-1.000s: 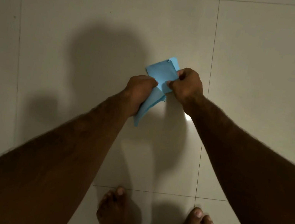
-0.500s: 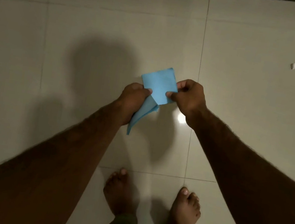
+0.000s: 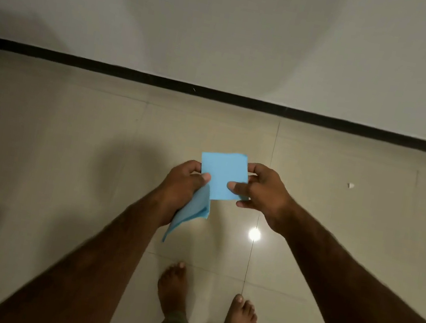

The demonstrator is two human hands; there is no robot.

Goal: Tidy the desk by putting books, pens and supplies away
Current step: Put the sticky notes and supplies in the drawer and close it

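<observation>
A light blue cloth (image 3: 223, 175) is held up in front of me over the tiled floor. Its upper part is folded into a flat square. A loose tail of it hangs down below my left hand (image 3: 184, 184), which pinches the square's left edge. My right hand (image 3: 263, 191) grips the square's right edge, thumb on the front. No desk, books or pens are in view.
A beige tiled floor (image 3: 66, 153) runs to a white wall (image 3: 229, 23) with a black skirting strip (image 3: 244, 100). A small white scrap (image 3: 351, 185) lies on the floor at the right. My bare feet (image 3: 175, 287) stand below the hands.
The view has tilted up, bringing the wall and skirting into sight. The cloth's upper part has been flattened into a neater square between both hands.
</observation>
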